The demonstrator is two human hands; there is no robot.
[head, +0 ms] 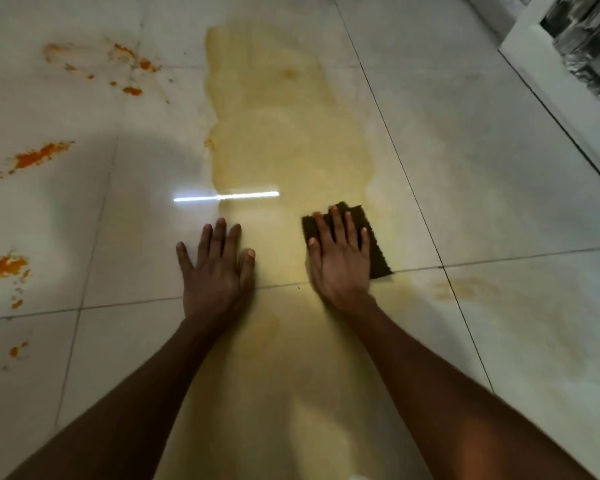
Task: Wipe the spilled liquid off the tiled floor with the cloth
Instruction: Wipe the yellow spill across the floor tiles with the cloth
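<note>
A long yellowish smear of spilled liquid [284, 140] runs down the middle of the pale tiled floor [465, 150], from the far tiles to between my arms. A dark brown cloth [378, 251] lies flat on the smear's right edge. My right hand [340, 258] presses on the cloth with straight, spread fingers, covering most of it. My left hand [215, 268] rests flat on the floor with fingers spread, at the smear's left edge, a hand's width left of the cloth.
Orange splatters [39, 155] dot the tiles on the left, with more orange splatters [132, 64] farther off. A faint yellowish mark [465, 289] lies right of the cloth. A white ledge [548, 60] with a grey stone-like surface stands at the top right.
</note>
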